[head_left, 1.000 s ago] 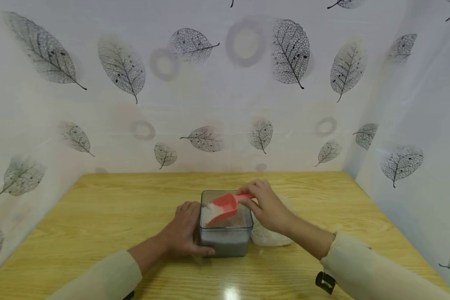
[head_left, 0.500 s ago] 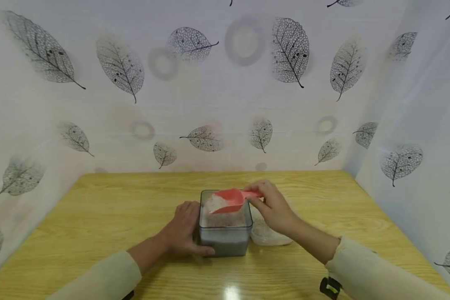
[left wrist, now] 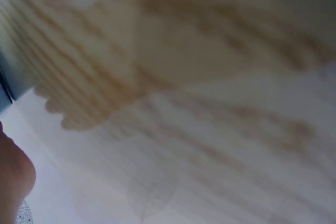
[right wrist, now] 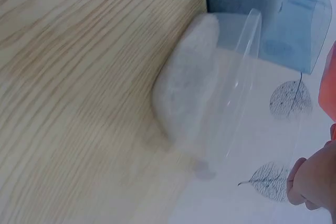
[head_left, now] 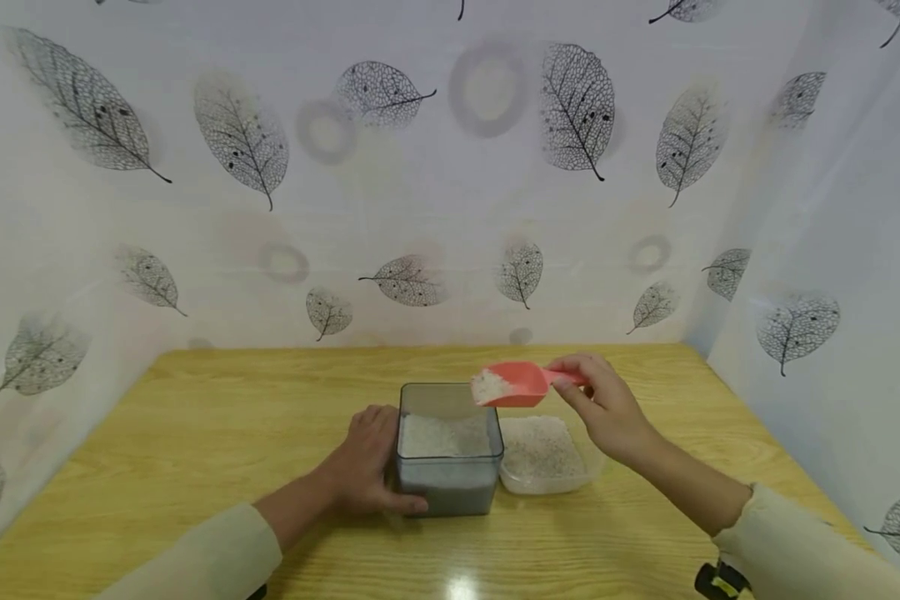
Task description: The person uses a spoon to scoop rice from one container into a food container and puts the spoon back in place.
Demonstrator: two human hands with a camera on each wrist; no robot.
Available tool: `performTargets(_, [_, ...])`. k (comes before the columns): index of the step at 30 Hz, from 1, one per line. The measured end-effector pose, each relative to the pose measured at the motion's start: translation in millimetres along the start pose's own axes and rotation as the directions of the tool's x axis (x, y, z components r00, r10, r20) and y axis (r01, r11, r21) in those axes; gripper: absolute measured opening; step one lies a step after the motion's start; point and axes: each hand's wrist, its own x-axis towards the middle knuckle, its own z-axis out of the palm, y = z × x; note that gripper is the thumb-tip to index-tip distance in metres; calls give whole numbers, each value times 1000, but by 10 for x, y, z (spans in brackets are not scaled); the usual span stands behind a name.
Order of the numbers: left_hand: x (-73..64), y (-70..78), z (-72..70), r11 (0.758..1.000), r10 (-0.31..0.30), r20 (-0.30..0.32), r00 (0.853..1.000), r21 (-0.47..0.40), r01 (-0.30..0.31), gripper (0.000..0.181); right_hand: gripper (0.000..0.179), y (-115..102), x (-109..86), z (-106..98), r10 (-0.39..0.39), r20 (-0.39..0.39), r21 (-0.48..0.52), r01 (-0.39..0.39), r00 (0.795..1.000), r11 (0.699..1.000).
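Observation:
My right hand (head_left: 607, 408) pinches the handle of a red scoop (head_left: 527, 383), which carries a small heap of white, grainy stuff at its front. The scoop is up in the air, above the gap between two containers. A grey see-through square container (head_left: 450, 487), partly filled with white grainy contents, stands at centre. My left hand (head_left: 367, 462) grips its left side, thumb across the front corner and fingers along the side. Right beside it sits a clear shallow tub (head_left: 547, 483) of pale, speckled grains. The right wrist view shows this tub (right wrist: 244, 77) close up.
Both containers stand on a wood-grain table (head_left: 255, 392). Behind and at the sides hangs a white curtain (head_left: 450, 200) with a leaf print. The left wrist view is mostly blurred tabletop (left wrist: 105, 87) and curtain.
From over the square container, my right hand has moved right with the loaded scoop, which is now more level. The tub has come into fuller view. My left hand stays put.

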Motion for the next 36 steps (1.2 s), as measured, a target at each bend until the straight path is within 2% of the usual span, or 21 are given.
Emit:
performTargets(12, [7, -19, 10, 1000, 5, -15, 1000, 21, -5, 109, 15, 390, -233, -265, -19, -15, -175, 16, 1000, 984])
performTargets(15, [6, -27, 14, 1000, 3, -15, 1000, 17, -3, 109, 13, 479, -277, -287, -71, -14, -225, 66, 997, 972])
performTargets(18, [3, -22, 17, 1000, 4, -16, 1000, 15, -4, 109, 11, 565, -318, -291, -165, -11, -281, 155, 986, 947])
performTargets(20, [-1, -15, 19, 1000, 5, -16, 1000, 11, -5, 109, 10, 620, -334, -285, -245, -5, -314, 231, 969, 921])
performTargets(23, [-6, -2, 24, 1000, 8, -18, 1000, 10, -7, 109, 11, 684, -347, -271, -361, 13, -358, 341, 933, 869])
performTargets(29, [-31, 12, 29, 1000, 2, -8, 1000, 12, -2, 109, 43, 696, -352, -267, -476, 55, -471, 443, 878, 762])
performTargets(31, [-30, 11, 27, 1000, -1, -6, 1000, 16, 1, 109, 49, 672, -343, -277, -512, 71, -517, 470, 856, 715])
performTargets(36, [-18, -1, 29, 1000, -9, 0, 1000, 11, 9, 108, 47, 586, -314, -317, -609, 136, -592, 557, 781, 582])
